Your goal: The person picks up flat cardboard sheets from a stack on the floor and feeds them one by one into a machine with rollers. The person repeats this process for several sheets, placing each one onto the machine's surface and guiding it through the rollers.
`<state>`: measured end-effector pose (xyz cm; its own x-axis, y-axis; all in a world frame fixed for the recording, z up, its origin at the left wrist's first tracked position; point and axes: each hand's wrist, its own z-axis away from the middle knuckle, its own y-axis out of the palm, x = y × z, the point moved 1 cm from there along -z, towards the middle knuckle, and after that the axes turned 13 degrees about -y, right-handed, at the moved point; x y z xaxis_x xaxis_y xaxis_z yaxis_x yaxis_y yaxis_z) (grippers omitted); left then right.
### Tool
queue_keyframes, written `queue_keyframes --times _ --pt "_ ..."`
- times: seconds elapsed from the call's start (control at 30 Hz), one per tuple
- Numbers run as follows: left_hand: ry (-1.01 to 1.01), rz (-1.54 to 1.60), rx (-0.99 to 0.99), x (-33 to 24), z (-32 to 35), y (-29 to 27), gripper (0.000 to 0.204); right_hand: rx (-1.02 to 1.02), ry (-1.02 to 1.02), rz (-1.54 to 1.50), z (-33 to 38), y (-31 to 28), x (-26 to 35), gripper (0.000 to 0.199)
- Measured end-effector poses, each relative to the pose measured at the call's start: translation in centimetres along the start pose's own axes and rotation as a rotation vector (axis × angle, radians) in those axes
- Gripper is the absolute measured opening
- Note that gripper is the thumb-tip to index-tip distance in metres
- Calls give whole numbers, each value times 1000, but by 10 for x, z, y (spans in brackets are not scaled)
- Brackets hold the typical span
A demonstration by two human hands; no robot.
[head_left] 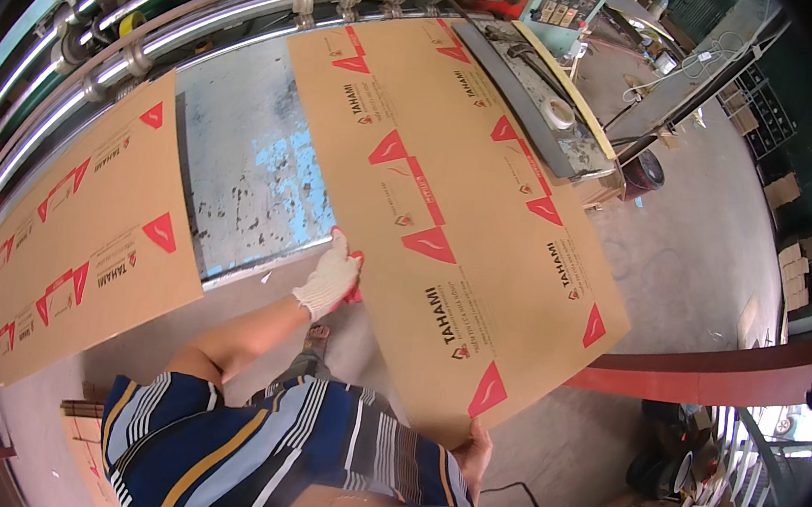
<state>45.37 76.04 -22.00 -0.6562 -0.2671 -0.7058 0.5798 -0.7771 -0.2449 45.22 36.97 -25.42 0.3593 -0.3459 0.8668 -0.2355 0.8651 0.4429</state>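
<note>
Holding cardboard sheet (487, 237) | hands: left hand (330, 277), right hand (475, 453) gripping edges | dark bucket (642, 176): contents unclear

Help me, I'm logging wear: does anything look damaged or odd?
The table between the cardboard sheets looks worn: its blue paint is patchy. Oddly, only the left hand is gloved; the right hand looks bare.

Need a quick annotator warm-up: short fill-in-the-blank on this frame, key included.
1. The left hand wears a white and red ____.
2. The right hand is at the near corner of a large cardboard sheet with black lettering and ____ shapes.
3. A second sheet lies to its ____.
4. The shirt is patterned with ____.

Missing: glove; red; left; stripes
</note>
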Motion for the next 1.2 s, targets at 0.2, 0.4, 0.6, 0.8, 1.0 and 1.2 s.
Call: queue_keyframes --times 0.2,0.4,0.6,0.8,1.0,1.2 --pt "164 -56 -93 -28 -94 -62 34 -16 39 -208 -77 39 -73 29" --pt "237 -95 -232 -133 -186 -180 46 93 243 -244 -222 165 -132 23" --pt "670 -817 -978 -66 -96 -284 65 -18 288 -34 -215 181 -114 26" --pt "-297 -803 -1258 51 32 -404 73 625 458 -14 -173 230 -151 40" --pt "287 -992 -759 63 11 -234 73 803 683 -17 -184 297 -154 41" --pt "701 -416 53 19 14 -66 67 415 394 7 -203 121 -73 34"
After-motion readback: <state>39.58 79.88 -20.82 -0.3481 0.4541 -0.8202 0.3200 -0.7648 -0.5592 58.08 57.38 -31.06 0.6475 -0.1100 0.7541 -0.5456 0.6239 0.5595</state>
